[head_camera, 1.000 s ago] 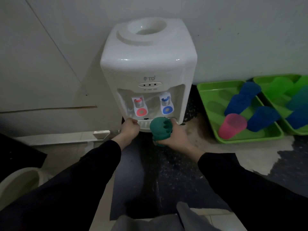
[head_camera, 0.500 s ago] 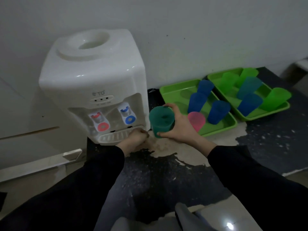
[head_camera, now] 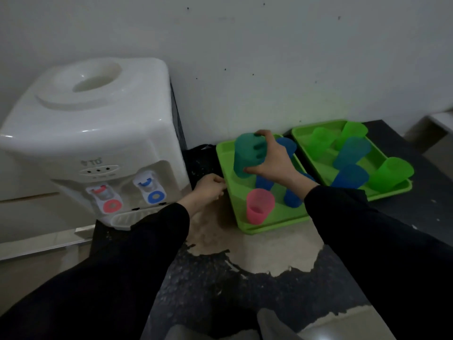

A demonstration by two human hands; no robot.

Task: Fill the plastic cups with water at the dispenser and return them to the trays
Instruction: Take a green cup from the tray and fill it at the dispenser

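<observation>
My right hand (head_camera: 274, 159) grips a teal plastic cup (head_camera: 246, 155) and holds it upright over the back left part of the near green tray (head_camera: 277, 220). That tray also carries a pink cup (head_camera: 259, 205) at the front and blue cups (head_camera: 291, 198), partly hidden behind my hand. My left hand (head_camera: 208, 188) hovers with loosely curled fingers beside the tray's left edge and holds nothing. The white water dispenser (head_camera: 93, 133) stands at the left, with a red tap (head_camera: 107, 200) and a blue tap (head_camera: 150, 190).
A second green tray (head_camera: 389, 192) to the right holds several green, teal and blue cups. Everything sits on a dark, worn floor against a white wall. A pale step edge lies at the far right.
My right hand has carried the teal cup from the dispenser rightward to above the near tray. My left hand left the dispenser base and moved toward the tray's left edge.
</observation>
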